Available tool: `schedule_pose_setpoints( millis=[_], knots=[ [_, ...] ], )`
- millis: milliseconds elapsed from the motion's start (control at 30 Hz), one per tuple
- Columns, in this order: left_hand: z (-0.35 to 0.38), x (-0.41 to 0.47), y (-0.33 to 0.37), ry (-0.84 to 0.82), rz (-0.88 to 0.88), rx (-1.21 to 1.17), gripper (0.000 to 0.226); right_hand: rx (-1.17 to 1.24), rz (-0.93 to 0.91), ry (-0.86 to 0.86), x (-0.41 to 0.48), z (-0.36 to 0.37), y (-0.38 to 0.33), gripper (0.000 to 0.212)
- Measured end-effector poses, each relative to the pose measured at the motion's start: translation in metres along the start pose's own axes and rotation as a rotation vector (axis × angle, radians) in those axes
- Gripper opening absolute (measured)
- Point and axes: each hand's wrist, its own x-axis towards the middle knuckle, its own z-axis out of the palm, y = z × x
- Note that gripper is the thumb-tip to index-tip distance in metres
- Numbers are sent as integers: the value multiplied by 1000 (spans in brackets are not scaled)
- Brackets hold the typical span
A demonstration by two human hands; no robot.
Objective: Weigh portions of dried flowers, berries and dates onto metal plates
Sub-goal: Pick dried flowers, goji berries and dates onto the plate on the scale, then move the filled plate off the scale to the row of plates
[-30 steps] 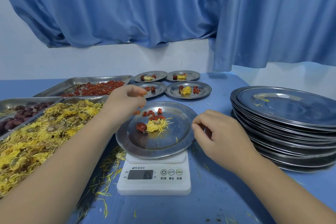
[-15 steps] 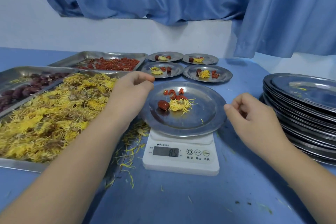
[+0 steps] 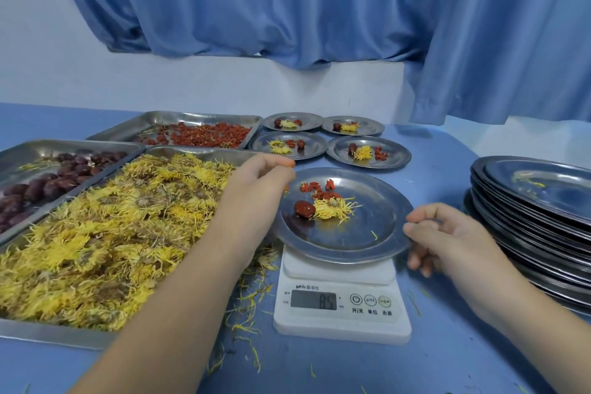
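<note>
Plate (image 3: 367,233) sat on the scale (image 3: 342,320) at centre frame (readout lit), carrying a date (image 3: 304,209), a flower (image 3: 332,208) and berries (image 3: 319,188). My left hand (image 3: 256,182) was curled at its left rim, and I couldn't tell whether it pinched a berry. My right hand (image 3: 447,236) was curled at the right rim, thumb above and fingers below, grip uncertain. Weighing looked done; next, lift it level toward the filled plates (image 3: 393,158) above.

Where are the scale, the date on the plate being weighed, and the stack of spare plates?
scale (image 3: 342,323): head view, its white front panel.
date (image 3: 304,209): head view, middle of the date.
plate stack (image 3: 527,227): head view, dark rims on its left side.
</note>
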Motion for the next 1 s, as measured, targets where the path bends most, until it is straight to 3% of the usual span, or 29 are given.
schedule_pose_setpoints(
  millis=[200, 400, 600, 1000],
  knots=[
    [2, -4, 5, -65, 18, -93, 21, 215, 57, 29, 0, 4, 0, 11],
    [0, 4, 19, -56, -30, -338, 26, 387, 35, 91, 2, 3, -13, 16],
    [-10, 30, 53, -108, -57, -211, 23, 421, 11, 145, 16, 11, -19, 19],
    [-12, 62, 78, -404, -138, -647, 24, 364, 101, 538, 118, 29, -18, 23]
  ],
)
